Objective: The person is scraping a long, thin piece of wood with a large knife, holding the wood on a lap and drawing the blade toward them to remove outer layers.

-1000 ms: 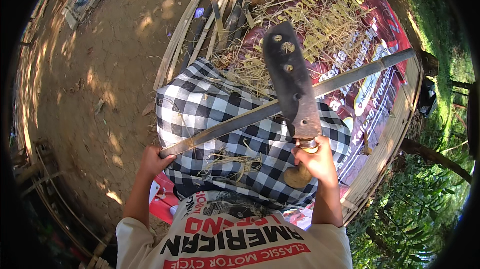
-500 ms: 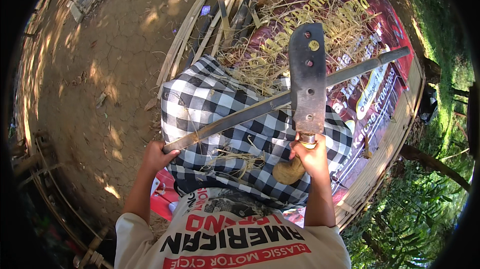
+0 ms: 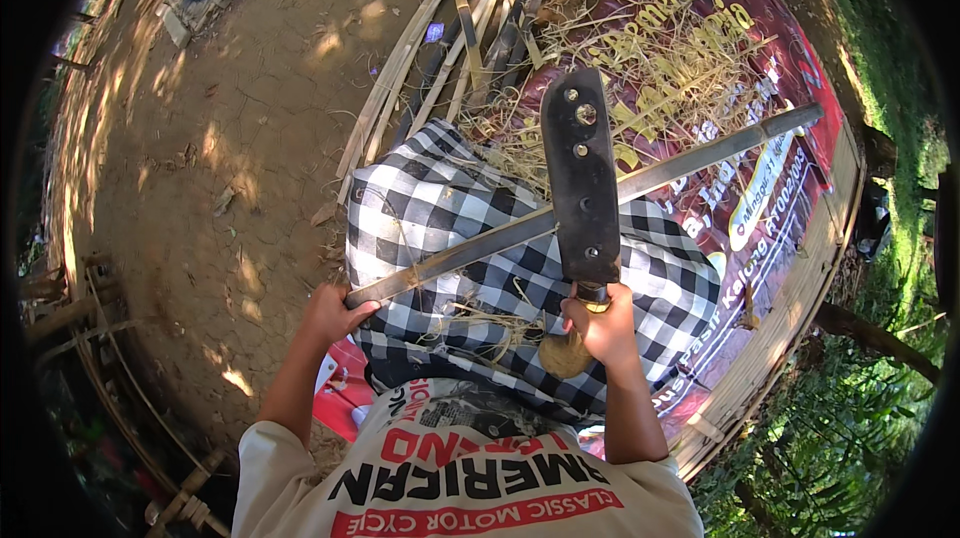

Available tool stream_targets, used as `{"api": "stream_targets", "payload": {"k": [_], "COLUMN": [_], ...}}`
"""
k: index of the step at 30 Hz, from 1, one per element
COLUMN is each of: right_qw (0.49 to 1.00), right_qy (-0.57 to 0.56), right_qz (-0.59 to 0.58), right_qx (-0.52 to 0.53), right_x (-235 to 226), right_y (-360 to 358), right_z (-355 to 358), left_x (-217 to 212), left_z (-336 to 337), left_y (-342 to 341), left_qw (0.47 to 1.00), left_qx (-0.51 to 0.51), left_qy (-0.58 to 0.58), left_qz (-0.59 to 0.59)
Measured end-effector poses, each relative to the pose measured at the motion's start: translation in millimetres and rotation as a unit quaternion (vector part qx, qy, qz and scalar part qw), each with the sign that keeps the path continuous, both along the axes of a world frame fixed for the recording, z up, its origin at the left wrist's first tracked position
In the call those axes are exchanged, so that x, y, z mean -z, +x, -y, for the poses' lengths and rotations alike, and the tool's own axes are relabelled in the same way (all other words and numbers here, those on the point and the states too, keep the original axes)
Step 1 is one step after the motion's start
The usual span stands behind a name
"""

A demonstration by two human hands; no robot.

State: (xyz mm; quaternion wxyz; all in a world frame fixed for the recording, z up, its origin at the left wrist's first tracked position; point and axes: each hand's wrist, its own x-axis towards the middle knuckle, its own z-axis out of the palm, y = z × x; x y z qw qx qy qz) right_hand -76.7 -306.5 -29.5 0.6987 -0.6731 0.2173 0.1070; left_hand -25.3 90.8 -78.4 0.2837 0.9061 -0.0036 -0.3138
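L hand (image 3: 333,316) clamped on strip (image 3: 522,233) end, R hand (image 3: 607,326) clenched on knife (image 3: 584,183). Shavings (image 3: 665,66) heaped; strip looks whole, amt left unclear.

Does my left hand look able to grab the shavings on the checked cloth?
Probably not: your left hand holds the near end of the dark strip. Otherwise the way across the checked cloth to the shavings looks open.
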Motion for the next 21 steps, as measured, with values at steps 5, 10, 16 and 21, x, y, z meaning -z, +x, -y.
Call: {"api": "stream_targets", "payload": {"k": [5, 10, 16, 21], "right_qw": [0.999, 0.997, 0.999, 0.983], "right_qy": [-0.006, 0.042, 0.047, -0.076], "right_qz": [-0.012, -0.057, -0.020, -0.026], "right_qx": [-0.033, -0.039, 0.007, -0.165], "right_x": [-9.8, -1.1, -5.9, 28.3], "right_y": [12.0, 3.5, 13.5, -8.9], "right_z": [25.5, -16.6, -4.2, -37.1], "left_x": [8.4, 7.8, 9.1, 12.1], "left_z": [-7.9, -3.6, -0.5, -3.2], "left_y": [-8.2, -8.2, -10.6, -7.9], "left_qw": [1.000, 0.999, 1.000, 0.999], "left_qx": [-0.007, -0.018, -0.014, 0.000], "left_qy": [0.006, -0.036, -0.019, -0.020], "left_qz": [0.010, 0.014, 0.017, 0.043]}}
